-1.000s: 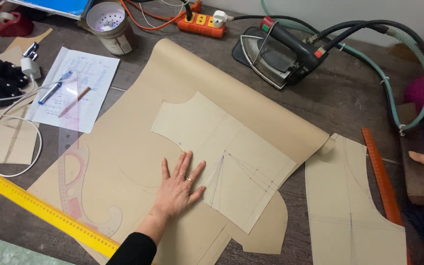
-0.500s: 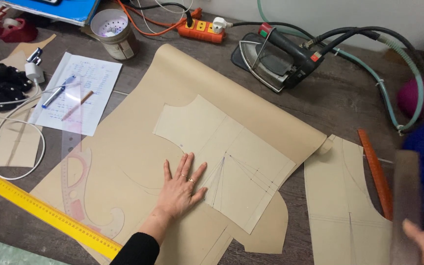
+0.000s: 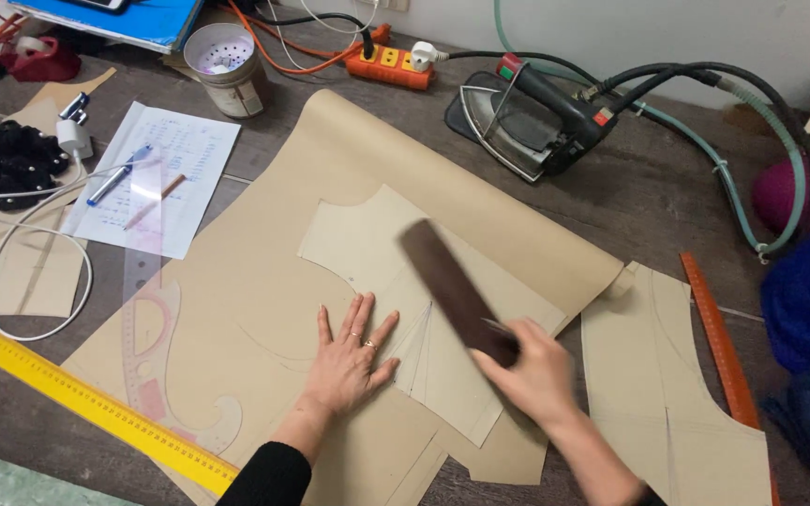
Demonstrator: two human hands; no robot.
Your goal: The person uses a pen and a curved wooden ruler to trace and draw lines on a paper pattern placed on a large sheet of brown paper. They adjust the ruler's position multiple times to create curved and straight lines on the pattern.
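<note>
A person's left hand [image 3: 353, 361] lies flat, fingers spread, on a cut paper pattern piece [image 3: 396, 281] laid over a wide sheet of brown paper [image 3: 264, 281], while the right hand [image 3: 532, 370] is closed around the near end of a dark flat bar [image 3: 450, 286] (blurred, so its exact kind is hard to tell) that slants up and away across the pattern piece, just beside the left fingertips.

The risk, as it looks from here: the bar could catch the pattern's edge and skew or crease it if it comes down unevenly, since only one flat palm holds the paper in place. The pressing palm could also drag the piece off its position on the sheet below.

Counted: two hands, one dark bar, one pattern piece under the left hand, one more pattern piece [image 3: 667, 394] right of the right hand, one yellow ruler [image 3: 96, 412] and one clear curve template [image 3: 157, 356] left of the left hand, one orange ruler [image 3: 719, 342] far right, one iron [image 3: 527, 122] beyond both hands.
</note>
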